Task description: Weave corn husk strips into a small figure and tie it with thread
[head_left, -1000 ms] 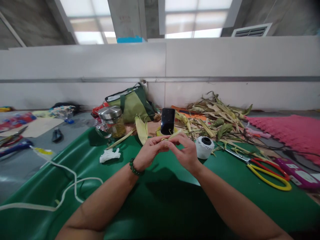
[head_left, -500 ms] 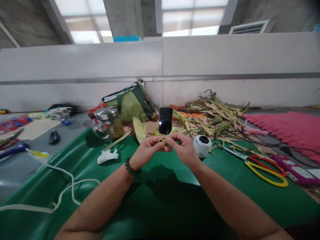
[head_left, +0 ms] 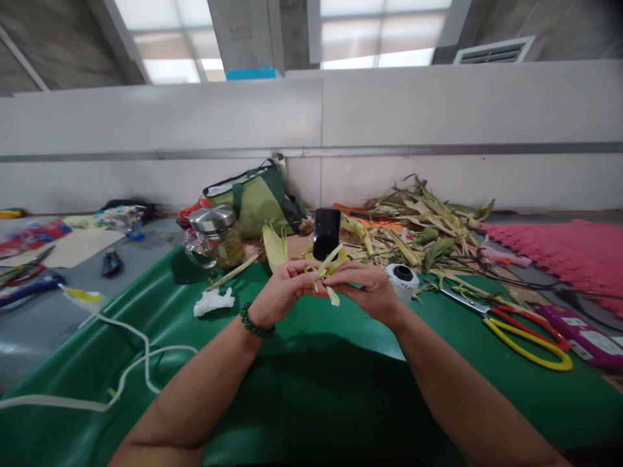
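Observation:
Between my two hands is a pale green strip of corn husk point(head_left: 329, 261), knotted or looped, with one end pointing up and a wider end hanging below the fingers. My left hand point(head_left: 287, 290), wearing a dark green bead bracelet on the wrist, pinches it from the left. From the other side my right hand point(head_left: 368, 289) pinches the same strip with thumb and fingers. Just behind the hands a black phone point(head_left: 326, 235) stands propped in a yellow holder. A larger corn husk point(head_left: 275, 248) lies behind my left hand. Close to my right hand stands a white roll point(head_left: 403, 280).
Dried husks point(head_left: 428, 220) are heaped at the back right. Scissors point(head_left: 516, 331) with red and yellow handles lie on the green mat point(head_left: 341, 402). At the left are a glass jar point(head_left: 228, 253), a crumpled white tissue point(head_left: 213, 302) and a white cable point(head_left: 146, 350). A green bag point(head_left: 263, 201) stands behind.
The husk strip has turned in my fingers, so its ends now stick out above and below. My right hand has shifted slightly right. Both hands keep their pinch.

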`<state>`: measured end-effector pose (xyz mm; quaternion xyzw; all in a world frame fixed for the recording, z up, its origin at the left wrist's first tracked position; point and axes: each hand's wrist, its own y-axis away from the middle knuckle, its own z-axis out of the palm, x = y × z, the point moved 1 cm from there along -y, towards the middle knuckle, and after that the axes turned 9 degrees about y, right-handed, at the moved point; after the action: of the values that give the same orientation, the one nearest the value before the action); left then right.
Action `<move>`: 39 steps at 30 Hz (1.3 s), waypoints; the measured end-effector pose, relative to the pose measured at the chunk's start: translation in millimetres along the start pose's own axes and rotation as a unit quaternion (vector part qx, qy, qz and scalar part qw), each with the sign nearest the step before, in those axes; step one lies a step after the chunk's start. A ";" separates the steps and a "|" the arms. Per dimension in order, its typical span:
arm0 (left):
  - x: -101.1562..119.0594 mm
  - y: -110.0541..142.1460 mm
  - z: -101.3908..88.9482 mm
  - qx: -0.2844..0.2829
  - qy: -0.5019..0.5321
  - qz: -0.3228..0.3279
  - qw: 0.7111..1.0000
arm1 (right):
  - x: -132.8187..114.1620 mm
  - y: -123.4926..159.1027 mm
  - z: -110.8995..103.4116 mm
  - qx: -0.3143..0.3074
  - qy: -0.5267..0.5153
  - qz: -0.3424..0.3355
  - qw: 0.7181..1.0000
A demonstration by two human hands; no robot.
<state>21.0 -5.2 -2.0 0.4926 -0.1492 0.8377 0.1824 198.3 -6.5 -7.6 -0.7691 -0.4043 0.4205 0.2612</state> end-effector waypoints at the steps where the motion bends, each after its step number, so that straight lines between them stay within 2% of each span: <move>1: -0.6 -0.3 0.0 -0.002 -0.013 0.004 1.000 | -0.6 0.0 0.7 0.000 0.008 -0.003 1.000; 3: -1.8 -0.8 0.4 -0.007 -0.057 0.018 0.998 | -2.6 -0.2 2.3 -0.005 0.012 0.009 1.000; 5: -2.2 -0.7 2.1 -0.016 -0.126 0.051 0.991 | -4.8 -0.6 5.0 -0.010 -0.005 0.052 0.999; 10: 0.0 3.9 9.2 -0.017 -0.334 0.168 0.927 | -2.6 -0.5 12.8 0.007 -0.098 0.222 0.970; 13: -0.6 6.1 9.6 -0.027 -0.374 0.179 0.909 | 1.1 0.7 14.6 0.016 -0.109 0.272 0.956; 16: -4.0 4.5 7.4 -0.033 -0.354 0.162 0.920 | 0.6 3.2 16.1 0.036 -0.051 0.252 0.966; 20: -8.3 -0.6 5.0 0.010 -0.300 0.162 0.940 | -3.3 6.1 18.9 0.059 0.038 0.195 0.978; 26: -8.4 -1.8 6.4 0.021 -0.239 0.136 0.961 | 2.5 3.8 9.8 0.082 -0.015 0.243 0.966; 28: -8.2 -1.5 6.6 0.020 -0.237 0.120 0.964 | 1.8 2.9 6.6 0.096 -0.007 0.194 0.976; 31: -7.7 -1.7 6.4 0.011 -0.242 0.115 0.963 | -4.4 2.7 6.9 0.087 0.027 0.086 0.992; 33: -6.9 -1.9 6.5 0.009 -0.248 0.123 0.961 | -9.2 2.5 8.9 0.073 0.047 0.054 0.995; 39: -5.1 -2.4 8.2 -0.012 -0.260 0.127 0.957 | -11.5 0.8 10.1 0.050 0.052 0.096 0.993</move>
<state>30.7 -7.3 -2.5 0.6682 -0.2630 0.6950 0.0357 186.3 -16.0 -8.3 -0.8108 -0.2932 0.4230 0.2786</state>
